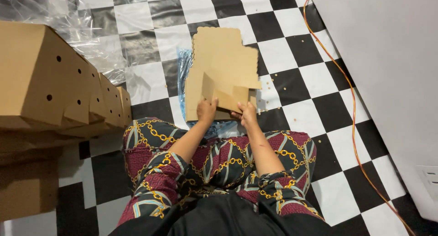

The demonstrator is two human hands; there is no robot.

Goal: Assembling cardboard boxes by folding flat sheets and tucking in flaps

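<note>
I sit on a black-and-white checkered floor with a flat brown cardboard box blank [222,62] lying in front of my knees, on top of a stack of similar blanks over blue plastic wrap [184,65]. My left hand [206,110] grips the near left flap of the top blank. My right hand [247,113] holds the near right flap, which is folded up slightly.
A row of folded brown boxes [54,81] with small round holes is piled at my left. Clear plastic sheeting [86,26] lies behind them. An orange cable [351,108] runs along the white wall [392,58] at right. Small crumbs dot the floor.
</note>
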